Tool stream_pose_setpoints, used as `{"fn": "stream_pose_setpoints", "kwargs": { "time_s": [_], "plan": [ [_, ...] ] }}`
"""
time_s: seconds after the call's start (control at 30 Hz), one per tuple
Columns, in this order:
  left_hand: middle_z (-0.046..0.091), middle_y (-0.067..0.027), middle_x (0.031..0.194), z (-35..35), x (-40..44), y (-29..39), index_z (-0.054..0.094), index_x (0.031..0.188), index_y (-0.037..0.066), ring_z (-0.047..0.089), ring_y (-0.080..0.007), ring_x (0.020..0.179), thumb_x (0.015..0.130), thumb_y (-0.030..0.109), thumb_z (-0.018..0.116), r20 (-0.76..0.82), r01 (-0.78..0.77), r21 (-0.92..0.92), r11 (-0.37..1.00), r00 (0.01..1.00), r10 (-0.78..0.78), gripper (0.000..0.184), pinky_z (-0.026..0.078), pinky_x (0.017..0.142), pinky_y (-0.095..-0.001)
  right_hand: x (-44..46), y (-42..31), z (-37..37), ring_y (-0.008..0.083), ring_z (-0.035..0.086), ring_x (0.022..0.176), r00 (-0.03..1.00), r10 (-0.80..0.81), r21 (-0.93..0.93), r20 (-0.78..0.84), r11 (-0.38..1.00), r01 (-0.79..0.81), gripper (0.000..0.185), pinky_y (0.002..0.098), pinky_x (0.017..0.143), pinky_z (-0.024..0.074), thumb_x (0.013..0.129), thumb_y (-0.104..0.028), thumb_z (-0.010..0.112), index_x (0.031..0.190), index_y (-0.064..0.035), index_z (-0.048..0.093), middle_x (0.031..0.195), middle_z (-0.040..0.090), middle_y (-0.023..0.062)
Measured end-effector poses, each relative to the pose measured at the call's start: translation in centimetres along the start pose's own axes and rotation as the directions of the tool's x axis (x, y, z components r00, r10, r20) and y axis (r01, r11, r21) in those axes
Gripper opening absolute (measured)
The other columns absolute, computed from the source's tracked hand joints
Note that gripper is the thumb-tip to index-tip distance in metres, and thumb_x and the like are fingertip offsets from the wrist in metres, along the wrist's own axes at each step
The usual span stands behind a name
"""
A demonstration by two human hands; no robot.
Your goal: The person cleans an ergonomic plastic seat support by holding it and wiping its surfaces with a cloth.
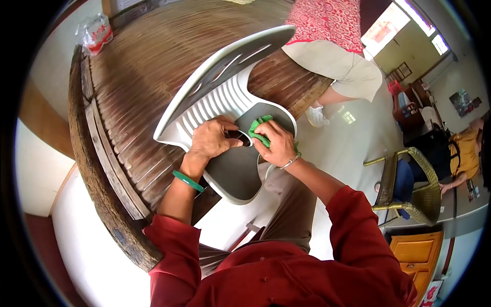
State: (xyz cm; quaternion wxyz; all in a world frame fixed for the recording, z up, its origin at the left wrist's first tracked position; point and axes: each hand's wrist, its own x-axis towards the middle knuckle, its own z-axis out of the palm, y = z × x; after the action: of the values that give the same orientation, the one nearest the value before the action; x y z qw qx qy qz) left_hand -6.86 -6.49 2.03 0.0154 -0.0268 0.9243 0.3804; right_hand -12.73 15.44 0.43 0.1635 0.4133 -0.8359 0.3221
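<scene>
A white-and-grey moulded plastic seat (232, 171) with a tall slotted backrest (225, 64) rests at the edge of a slatted wooden bed. My left hand (212, 139), with a green bangle at its wrist, grips the seat beside the opening in its middle, thumb at the opening's rim. A crumpled green cloth (260, 125) is bunched in my right hand (279, 146), which presses it on the grey surface just right of that opening. The fingers of my right hand are bent around the cloth.
Another person in a red patterned top (325, 23) sits on the wooden bed (138, 66) at the far side. A clear plastic package (96, 35) lies at its far left corner. To the right stand a metal-framed chair (411, 187), a wooden cabinet (417, 253) and a person in yellow (464, 153).
</scene>
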Motion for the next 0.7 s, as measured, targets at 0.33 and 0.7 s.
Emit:
{"fn": "stream_pose_setpoints", "kwargs": {
  "time_s": [0.33,0.7],
  "plan": [
    [0.066,0.0007,0.119,1.7,0.3,-0.4,0.073,0.115,0.014,0.069,-0.0226,0.094,0.075,0.033,0.083,-0.130,-0.124,0.045,0.991,0.983,0.129,0.045,0.053,0.087,-0.0361,3.7,5.0,-0.9,0.0352,0.064,0.081,0.986,0.113,-0.364,-0.120,0.920,-0.150,0.018,0.0447,0.070,0.0526,0.080,-0.014,0.068,0.095,-0.0143,0.058,0.094,0.062,0.0099],
    [0.066,-0.0008,0.121,2.4,0.2,-1.3,0.073,0.114,0.012,0.069,-0.0237,0.095,0.076,0.033,0.083,-0.234,-0.174,0.018,0.985,0.957,0.174,0.044,0.054,0.086,-0.0357,6.0,9.6,-2.3,0.0384,0.062,0.086,0.967,0.127,-0.372,-0.219,0.906,-0.203,0.012,0.0482,0.074,0.0510,0.085,-0.016,0.064,0.096,-0.0120,0.060,0.098,0.062,0.0127]
  ]
}}
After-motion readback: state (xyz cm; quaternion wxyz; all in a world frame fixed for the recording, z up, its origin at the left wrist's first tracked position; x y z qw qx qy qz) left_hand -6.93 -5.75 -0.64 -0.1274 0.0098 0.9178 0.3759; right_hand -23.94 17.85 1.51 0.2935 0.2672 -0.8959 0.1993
